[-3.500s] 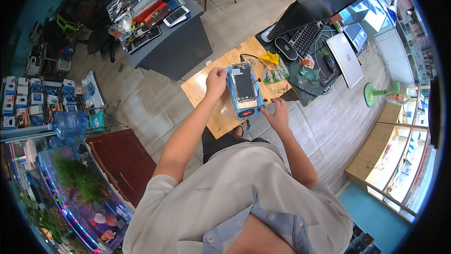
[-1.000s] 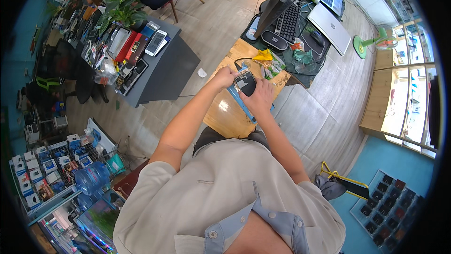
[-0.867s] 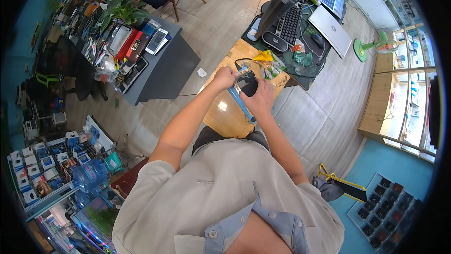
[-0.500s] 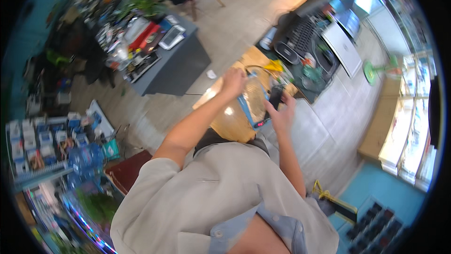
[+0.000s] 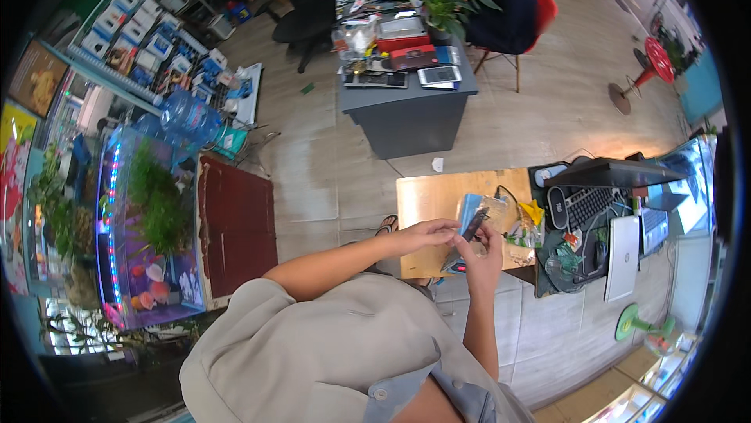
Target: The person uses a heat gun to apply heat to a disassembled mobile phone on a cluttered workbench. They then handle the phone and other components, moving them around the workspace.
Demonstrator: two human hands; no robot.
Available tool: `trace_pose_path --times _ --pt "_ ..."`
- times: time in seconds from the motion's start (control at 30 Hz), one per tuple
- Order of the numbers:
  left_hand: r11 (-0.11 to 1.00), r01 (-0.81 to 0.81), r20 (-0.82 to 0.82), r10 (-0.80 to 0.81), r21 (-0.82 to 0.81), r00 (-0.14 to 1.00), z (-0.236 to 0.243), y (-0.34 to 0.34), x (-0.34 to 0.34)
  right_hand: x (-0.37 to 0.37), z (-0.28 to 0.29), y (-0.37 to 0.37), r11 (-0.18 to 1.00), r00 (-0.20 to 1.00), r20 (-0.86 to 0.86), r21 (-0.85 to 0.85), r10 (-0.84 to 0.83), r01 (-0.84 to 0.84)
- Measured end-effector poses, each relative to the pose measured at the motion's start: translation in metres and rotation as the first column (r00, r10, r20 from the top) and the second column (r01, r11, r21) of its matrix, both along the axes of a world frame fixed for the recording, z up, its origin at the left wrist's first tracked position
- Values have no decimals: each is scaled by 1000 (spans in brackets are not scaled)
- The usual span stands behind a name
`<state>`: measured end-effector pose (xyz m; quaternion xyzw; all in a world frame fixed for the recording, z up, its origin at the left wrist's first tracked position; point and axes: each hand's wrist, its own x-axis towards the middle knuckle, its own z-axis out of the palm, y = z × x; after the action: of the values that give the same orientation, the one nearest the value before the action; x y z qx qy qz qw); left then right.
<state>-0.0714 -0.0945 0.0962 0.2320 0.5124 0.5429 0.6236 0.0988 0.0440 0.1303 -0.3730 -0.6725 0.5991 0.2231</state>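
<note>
Near the middle of the wooden table (image 5: 422, 194), my right hand (image 5: 483, 260) grips a dark, thin phone (image 5: 475, 222), held tilted almost edge-on with its fingers wrapped round it. My left hand (image 5: 432, 234) reaches in from the left with fingertips pressed together at the phone's edge; exactly what they pinch is small and partly hidden. Beneath both hands lies a blue device (image 5: 470, 203) with a small red display and a dark cable. A yellow object (image 5: 532, 212) and crumpled plastic (image 5: 526, 237) sit just right of them.
Right are a monitor (image 5: 618, 171), keyboard (image 5: 587, 206), silver laptop (image 5: 622, 257) and green fan (image 5: 630, 321). A cluttered grey desk (image 5: 407, 122) stands ahead, with a co-worker (image 5: 508, 12) seated behind it. Left are a boxed-goods rack, water jug (image 5: 188, 118), fish tank and maroon board (image 5: 235, 235).
The view has swung leftward. The phone, earlier lying flat on the blue device and later lifted screen-up, is now tilted nearly edge-on between my hands; my left hand has come lower onto it.
</note>
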Motion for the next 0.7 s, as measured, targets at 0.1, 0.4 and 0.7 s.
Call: trace_pose_path --times 0.1,0.4,0.7 --pt "996 -8 71 1 90 998 27 -49 -20 -35 -3 -31 979 985 -120 -151 122 -140" --pt "960 -222 153 197 169 969 15 -183 -113 -164 6 -145 909 911 -10 -63 412 -412" --pt "890 -422 159 398 171 904 8 -347 -268 -343 15 -287 793 798 1 -108 603 -599"
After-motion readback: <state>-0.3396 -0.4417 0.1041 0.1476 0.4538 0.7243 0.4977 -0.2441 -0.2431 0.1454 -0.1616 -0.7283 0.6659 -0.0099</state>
